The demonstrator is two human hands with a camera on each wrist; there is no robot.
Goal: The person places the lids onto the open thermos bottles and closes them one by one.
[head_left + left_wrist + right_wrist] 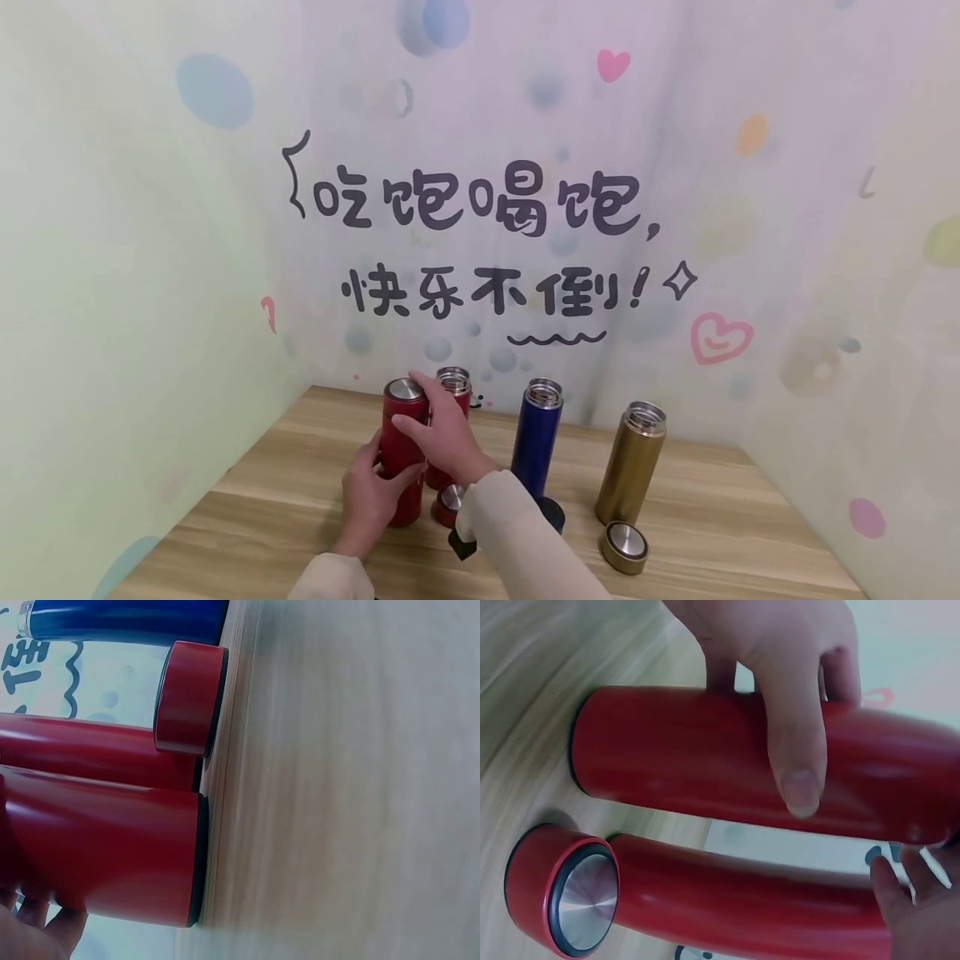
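My left hand [367, 500] grips the body of a red thermos [397, 450] that stands upright at the left of the group. The thumb lies across its front in the right wrist view. Around the top of this thermos, at its capped lid [406, 389] with a silver disc, my right hand [446, 437] curls its fingers and thumb. A second red thermos [750, 900], uncapped, stands close behind, partly hidden by the right hand in the head view. In front of it sits a loose red lid [585, 896] with a steel top.
To the right an uncapped blue thermos [536, 442] stands with a dark lid [552, 514] before it, partly behind the right sleeve. Farther right are an uncapped gold thermos [632, 467] and its lid [625, 546]. A printed backdrop [480, 100] rises behind the wooden table [247, 517].
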